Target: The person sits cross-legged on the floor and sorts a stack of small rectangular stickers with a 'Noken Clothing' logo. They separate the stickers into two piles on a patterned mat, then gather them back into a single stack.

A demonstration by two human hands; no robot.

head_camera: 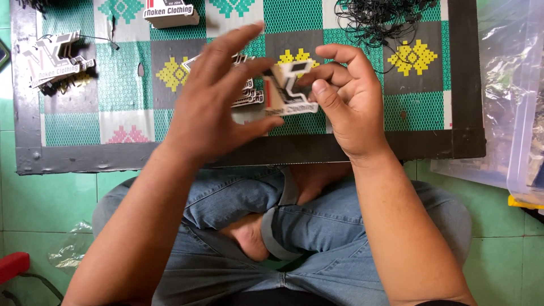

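white die-cut card hang tag (292,90) pinched in right hand (345,99) thumb and fingers, over board's (249,150) near edge. left hand (212,105) fingers spread, touching tag. black string pile (379,17) at far-right corner.

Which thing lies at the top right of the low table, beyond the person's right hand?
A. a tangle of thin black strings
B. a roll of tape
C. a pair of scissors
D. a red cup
A: a tangle of thin black strings lies on the patterned table at its far right, above the right hand, which holds a die-cut card tag.
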